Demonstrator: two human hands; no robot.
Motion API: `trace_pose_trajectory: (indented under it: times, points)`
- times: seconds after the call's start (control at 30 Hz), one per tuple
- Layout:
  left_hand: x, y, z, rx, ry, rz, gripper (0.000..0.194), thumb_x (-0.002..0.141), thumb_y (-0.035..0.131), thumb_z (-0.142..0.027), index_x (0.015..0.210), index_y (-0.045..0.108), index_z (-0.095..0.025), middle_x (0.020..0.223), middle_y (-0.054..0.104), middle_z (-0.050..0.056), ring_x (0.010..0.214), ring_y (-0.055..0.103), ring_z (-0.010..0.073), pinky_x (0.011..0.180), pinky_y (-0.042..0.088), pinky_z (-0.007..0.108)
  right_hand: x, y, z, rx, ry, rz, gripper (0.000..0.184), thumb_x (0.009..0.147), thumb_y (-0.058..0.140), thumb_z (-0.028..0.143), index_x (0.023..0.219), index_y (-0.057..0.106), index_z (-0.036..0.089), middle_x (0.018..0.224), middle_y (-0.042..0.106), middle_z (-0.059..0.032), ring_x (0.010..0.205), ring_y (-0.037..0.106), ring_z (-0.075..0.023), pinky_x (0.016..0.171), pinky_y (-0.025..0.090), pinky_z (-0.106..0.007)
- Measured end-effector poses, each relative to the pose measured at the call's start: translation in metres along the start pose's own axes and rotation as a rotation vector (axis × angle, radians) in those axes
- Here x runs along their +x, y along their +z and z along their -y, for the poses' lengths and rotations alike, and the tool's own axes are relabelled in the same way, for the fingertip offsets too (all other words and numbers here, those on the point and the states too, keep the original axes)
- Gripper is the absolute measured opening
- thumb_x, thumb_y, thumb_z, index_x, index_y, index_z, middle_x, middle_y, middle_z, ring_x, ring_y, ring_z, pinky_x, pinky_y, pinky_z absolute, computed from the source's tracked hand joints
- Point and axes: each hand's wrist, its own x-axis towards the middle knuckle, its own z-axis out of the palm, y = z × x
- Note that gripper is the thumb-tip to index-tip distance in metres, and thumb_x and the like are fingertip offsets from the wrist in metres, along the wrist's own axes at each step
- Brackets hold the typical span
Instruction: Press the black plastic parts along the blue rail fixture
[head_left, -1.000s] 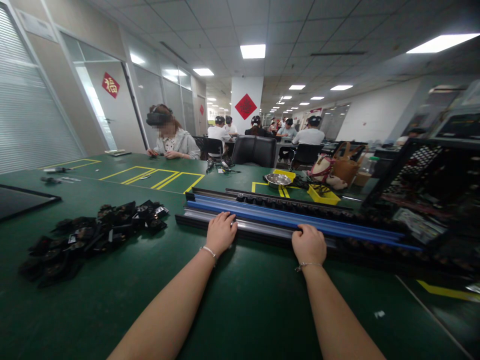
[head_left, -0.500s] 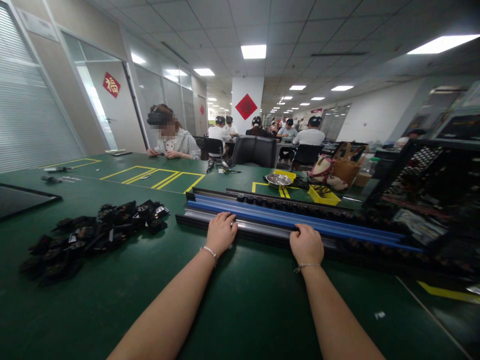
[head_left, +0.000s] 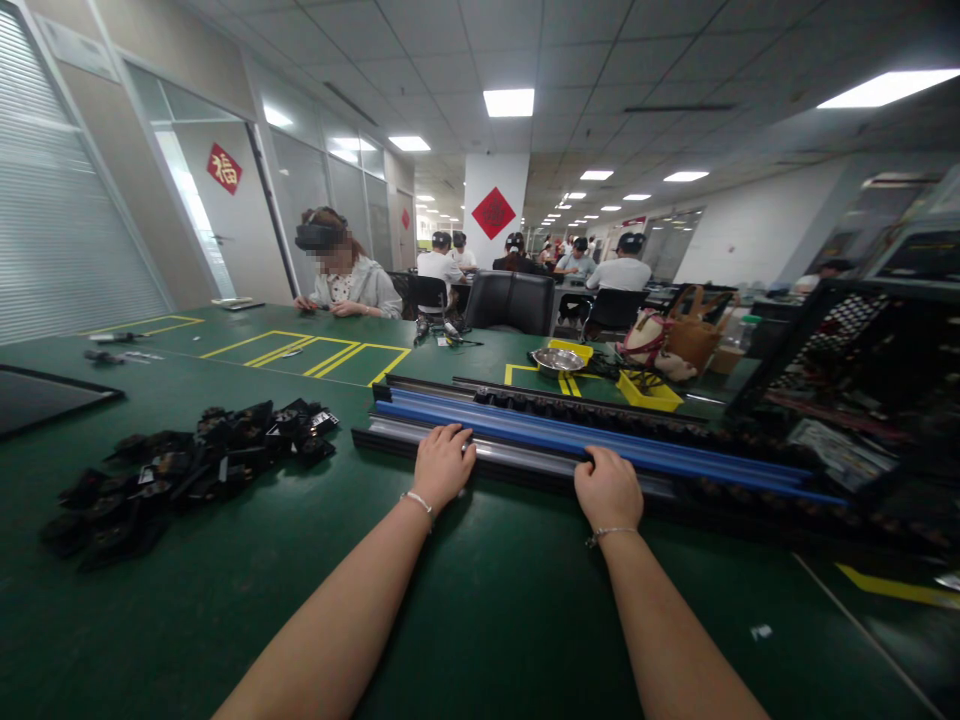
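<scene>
Near the middle of the green table lies a long black rail (head_left: 525, 461) with a silver channel. Over its near side, toward the left end, my left hand (head_left: 444, 470) is closed, fingers curled across the edge. Farther right along the same rail, my right hand (head_left: 609, 490) is closed in a fist-like grip; its fingertips are hidden. Just behind the silver channel runs a long blue strip (head_left: 540, 424), parallel to it. Beyond that sits another dark rail (head_left: 420, 386) lined with small black parts.
A heap of small black parts (head_left: 199, 460) lies left of the rails. Behind them are a metal bowl (head_left: 557, 360) and a yellow tray (head_left: 649, 392). A black rack (head_left: 840, 370) stands at the right. Across the table sits a person (head_left: 352, 285) wearing a headset.
My right hand has shifted slightly left along the rail. My left hand and the rails look almost unchanged.
</scene>
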Motion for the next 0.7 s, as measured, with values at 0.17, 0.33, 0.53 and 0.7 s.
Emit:
trace_pose_trajectory:
  times: [0.17, 0.33, 0.53, 0.7]
  points:
    - [0.0004, 0.0011, 0.0005, 0.001, 0.007, -0.006, 0.035, 0.087, 0.042, -0.036, 0.114, 0.063, -0.025, 0.122, 0.059, 0.002, 0.114, 0.048, 0.0229, 0.098, 0.037, 0.037, -0.0002, 0.0016, -0.0004, -0.009, -0.029, -0.013, 0.036, 0.079, 0.039, 0.017, 0.105, 0.064, 0.013, 0.109, 0.064, -0.0081, 0.099, 0.052, -0.0214, 0.090, 0.038, -0.032]
    - [0.0003, 0.0024, 0.0003, 0.000, 0.010, -0.016, 0.034, 0.087, 0.044, -0.036, 0.113, 0.063, -0.025, 0.122, 0.059, 0.003, 0.114, 0.048, 0.0237, 0.097, 0.039, 0.039, -0.0008, 0.0011, -0.0002, -0.006, -0.054, -0.017, 0.036, 0.079, 0.039, 0.017, 0.105, 0.064, 0.012, 0.108, 0.064, -0.0087, 0.099, 0.052, -0.0217, 0.091, 0.038, -0.032]
    - [-0.0014, 0.0021, -0.0009, -0.003, 0.006, -0.015, 0.034, 0.087, 0.043, -0.035, 0.113, 0.062, -0.026, 0.123, 0.059, 0.003, 0.115, 0.048, 0.0230, 0.095, 0.040, 0.040, -0.0018, 0.0015, 0.0014, 0.006, -0.091, -0.005, 0.038, 0.080, 0.038, 0.017, 0.107, 0.064, 0.012, 0.110, 0.064, -0.0094, 0.100, 0.053, -0.0222, 0.091, 0.039, -0.033]
    - [-0.0026, 0.0014, -0.0019, -0.001, -0.001, -0.004, 0.035, 0.088, 0.042, -0.035, 0.116, 0.060, -0.024, 0.126, 0.057, 0.004, 0.120, 0.045, 0.0228, 0.099, 0.036, 0.040, -0.0019, 0.0026, 0.0018, 0.007, -0.105, -0.004, 0.039, 0.080, 0.038, 0.018, 0.109, 0.063, 0.011, 0.111, 0.064, -0.0100, 0.101, 0.053, -0.0223, 0.092, 0.040, -0.033]
